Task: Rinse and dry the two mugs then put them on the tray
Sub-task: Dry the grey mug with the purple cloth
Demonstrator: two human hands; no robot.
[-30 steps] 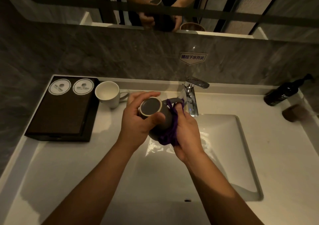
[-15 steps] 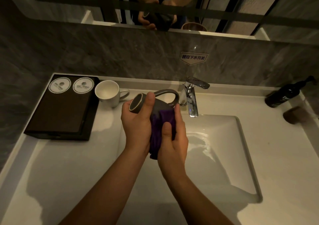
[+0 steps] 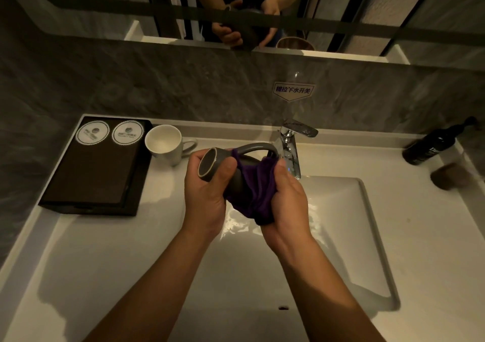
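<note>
the left hand (image 3: 207, 197) grips the grey mug (image 3: 217, 165) sideways over the sink (image 3: 341, 210), the right hand (image 3: 288, 205) holds a purple cloth (image 3: 256, 186) on it, and a slippery mug could drop and crack.

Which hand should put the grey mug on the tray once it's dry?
Left, probably. The left hand grips the grey mug, and the tray sits on that side. The right hand holds the purple cloth.
</note>
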